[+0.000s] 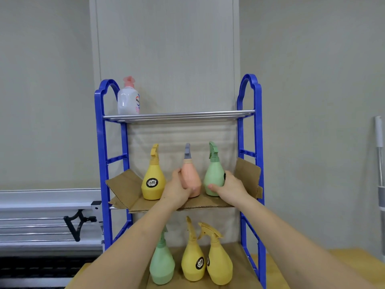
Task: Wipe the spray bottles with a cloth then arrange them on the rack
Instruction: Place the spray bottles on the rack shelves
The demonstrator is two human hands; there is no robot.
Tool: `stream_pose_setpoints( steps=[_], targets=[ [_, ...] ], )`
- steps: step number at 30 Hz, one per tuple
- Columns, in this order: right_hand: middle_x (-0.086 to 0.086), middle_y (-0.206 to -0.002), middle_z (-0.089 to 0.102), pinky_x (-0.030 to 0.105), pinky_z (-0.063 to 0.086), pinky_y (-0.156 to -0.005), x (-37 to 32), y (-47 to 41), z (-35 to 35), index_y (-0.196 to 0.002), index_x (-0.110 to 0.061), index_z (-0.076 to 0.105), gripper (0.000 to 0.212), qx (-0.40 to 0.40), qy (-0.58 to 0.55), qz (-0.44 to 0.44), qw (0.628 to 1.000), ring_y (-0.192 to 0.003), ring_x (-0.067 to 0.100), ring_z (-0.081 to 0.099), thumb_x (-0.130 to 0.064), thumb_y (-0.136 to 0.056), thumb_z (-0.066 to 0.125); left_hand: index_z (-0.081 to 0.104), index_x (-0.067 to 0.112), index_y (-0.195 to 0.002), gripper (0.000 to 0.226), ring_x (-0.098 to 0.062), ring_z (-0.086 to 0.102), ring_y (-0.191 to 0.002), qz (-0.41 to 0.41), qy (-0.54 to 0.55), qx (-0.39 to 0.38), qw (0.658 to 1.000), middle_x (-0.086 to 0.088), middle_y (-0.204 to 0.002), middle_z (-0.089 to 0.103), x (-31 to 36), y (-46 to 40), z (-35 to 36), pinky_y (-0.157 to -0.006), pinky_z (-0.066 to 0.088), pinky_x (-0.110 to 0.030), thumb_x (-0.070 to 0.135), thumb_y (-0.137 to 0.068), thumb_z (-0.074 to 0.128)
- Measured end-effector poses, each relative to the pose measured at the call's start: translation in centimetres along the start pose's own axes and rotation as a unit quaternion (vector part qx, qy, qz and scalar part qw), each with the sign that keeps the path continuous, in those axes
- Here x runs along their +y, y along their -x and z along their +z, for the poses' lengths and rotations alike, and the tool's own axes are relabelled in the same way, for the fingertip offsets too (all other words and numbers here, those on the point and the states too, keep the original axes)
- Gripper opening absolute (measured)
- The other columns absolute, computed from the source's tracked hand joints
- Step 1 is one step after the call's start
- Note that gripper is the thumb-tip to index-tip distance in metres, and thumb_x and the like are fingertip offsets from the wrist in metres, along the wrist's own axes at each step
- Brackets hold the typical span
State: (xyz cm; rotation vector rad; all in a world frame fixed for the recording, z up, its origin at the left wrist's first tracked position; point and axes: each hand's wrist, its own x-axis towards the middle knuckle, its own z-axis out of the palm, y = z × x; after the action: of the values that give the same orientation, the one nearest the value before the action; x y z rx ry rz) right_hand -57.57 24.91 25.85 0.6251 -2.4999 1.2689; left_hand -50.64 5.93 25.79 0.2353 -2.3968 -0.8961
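A blue rack (103, 163) stands against the wall, and its middle shelf is covered with a sheet of cardboard (208, 203). On this cardboard three spray bottles stand upright in a row: a yellow bottle (153, 184) on the left, a pink bottle (191, 180) in the middle and a green bottle (214, 178) on the right. The left hand (177, 189) is curled around the lower left side of the pink bottle. The right hand (230, 186) holds the round body of the green bottle from its right side, with the thumb across the front. So both hands are closed on a bottle, near each other but not touching.

On the lower level three more bottles stand close together: a green one (162, 265) and two yellow ones (192, 261) (219, 265). A white pump bottle (128, 100) stands on the top shelf at the left. I see no cloth in this view.

The bottles look like smooth, stiff plastic. I cannot tell if they are full or empty, but they seem light. The wide round belly is the best place to hold, because the neck is narrow and the trigger head may turn or press. The smooth surface may slip a little, and the cardboard under them is not very firm, so a bottle could tip against its neighbour if it is pushed from the top.
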Motion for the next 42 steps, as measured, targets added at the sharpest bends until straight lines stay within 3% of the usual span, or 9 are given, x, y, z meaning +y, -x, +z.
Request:
stream_pose_setpoints(
  steps=[20,27,30,35,39,42],
  targets=[
    [0.002,-0.132,0.066,0.045,0.057,-0.098,1.2,-0.1,-0.2,-0.142,-0.019,0.05,0.069,0.013,0.012,-0.01,1.0,-0.119,0.024,0.063,-0.05,-0.087,0.079,0.028,0.027,-0.155,0.089,-0.032,0.056,-0.129,-0.01,-0.029,0.039,0.999,-0.008,-0.145,0.056,0.1,0.0,1.2,-0.103,0.049,-0.046,0.044,-0.084,0.078],
    [0.001,-0.128,0.066,0.044,0.058,-0.097,1.1,-0.1,-0.3,-0.138,-0.019,0.052,0.068,0.011,-0.006,-0.005,1.0,-0.117,0.023,0.063,-0.05,-0.085,0.081,0.029,0.016,-0.153,0.095,-0.033,0.056,-0.129,-0.003,-0.034,0.039,0.999,-0.011,-0.141,0.057,0.6,0.3,1.2,-0.101,0.049,-0.043,0.045,-0.08,0.082],
    [0.001,-0.125,0.067,0.044,0.059,-0.095,0.9,0.1,-0.4,-0.136,-0.018,0.054,0.067,0.01,-0.007,0.0,1.0,-0.114,0.023,0.064,-0.05,-0.084,0.082,0.037,0.007,-0.146,0.073,-0.035,0.059,-0.121,0.007,-0.031,0.075,0.997,-0.016,-0.129,0.061,0.8,1.0,0.6,-0.094,0.048,-0.041,0.035,-0.09,0.075],
    [0.002,-0.129,0.066,0.038,0.058,-0.094,0.5,0.5,-0.5,-0.139,-0.017,0.052,0.066,0.006,-0.004,0.005,1.0,-0.117,0.023,0.063,-0.047,-0.087,0.081,0.052,0.013,-0.132,0.041,-0.027,0.057,-0.114,0.082,-0.038,0.167,0.982,-0.009,-0.123,0.054,0.0,2.5,-1.5,-0.094,0.049,-0.037,0.027,-0.097,0.067],
    [0.002,-0.128,0.066,0.039,0.058,-0.094,0.4,0.7,-0.5,-0.139,-0.018,0.053,0.066,0.007,-0.004,0.004,1.0,-0.116,0.022,0.063,-0.046,-0.087,0.081,0.052,0.016,-0.135,0.044,-0.027,0.048,-0.119,0.076,-0.118,0.255,0.957,-0.008,-0.125,0.051,-0.5,2.8,-4.2,-0.097,0.046,-0.039,0.026,-0.095,0.067],
    [0.001,-0.129,0.065,0.039,0.058,-0.095,0.2,0.8,-0.6,-0.139,-0.018,0.053,0.066,0.006,-0.008,0.004,1.0,-0.117,0.022,0.063,-0.046,-0.087,0.082,0.043,0.01,-0.143,0.064,-0.035,0.043,-0.124,0.012,-0.127,0.24,0.962,-0.016,-0.132,0.043,-1.8,2.4,-5.5,-0.1,0.045,-0.043,0.034,-0.09,0.072]
  ],
)
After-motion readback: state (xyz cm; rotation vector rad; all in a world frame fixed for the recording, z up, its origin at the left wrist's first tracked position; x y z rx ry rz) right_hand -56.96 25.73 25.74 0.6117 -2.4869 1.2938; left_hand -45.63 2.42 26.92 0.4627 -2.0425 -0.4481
